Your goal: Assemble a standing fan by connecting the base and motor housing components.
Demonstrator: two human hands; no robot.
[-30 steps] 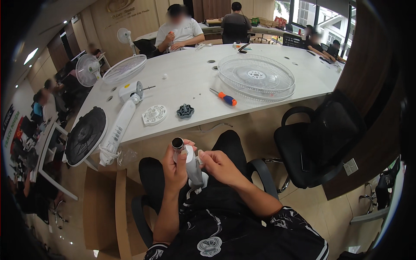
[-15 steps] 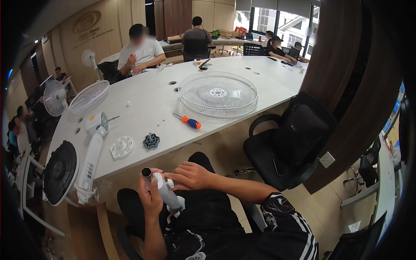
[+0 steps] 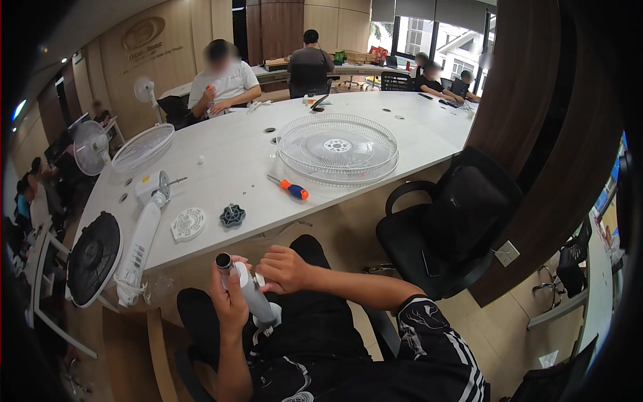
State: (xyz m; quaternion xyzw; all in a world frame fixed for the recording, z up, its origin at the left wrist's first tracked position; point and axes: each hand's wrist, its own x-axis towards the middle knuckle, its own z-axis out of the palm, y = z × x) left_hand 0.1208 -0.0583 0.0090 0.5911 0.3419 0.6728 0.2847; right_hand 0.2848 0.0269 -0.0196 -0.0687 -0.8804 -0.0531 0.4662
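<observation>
The white table [image 3: 375, 144] stands beyond the fingers, carrying a clear grille [image 3: 338, 149] and a screwdriver [image 3: 288, 188]. The left hand [image 3: 230, 297] has its fingers clamped around a grey tube [image 3: 249, 291] over the lap. The right hand [image 3: 282, 269] pinches a small part on the tube's side, fingers together.

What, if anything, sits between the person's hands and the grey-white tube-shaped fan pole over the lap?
Nothing visible does. The left hand wraps around the grey-white tube-shaped fan pole, and the right hand touches its upper part directly.

Orange-handled screwdriver [image 3: 289, 189], white table [image 3: 234, 157], black chair [image 3: 455, 221].
</observation>
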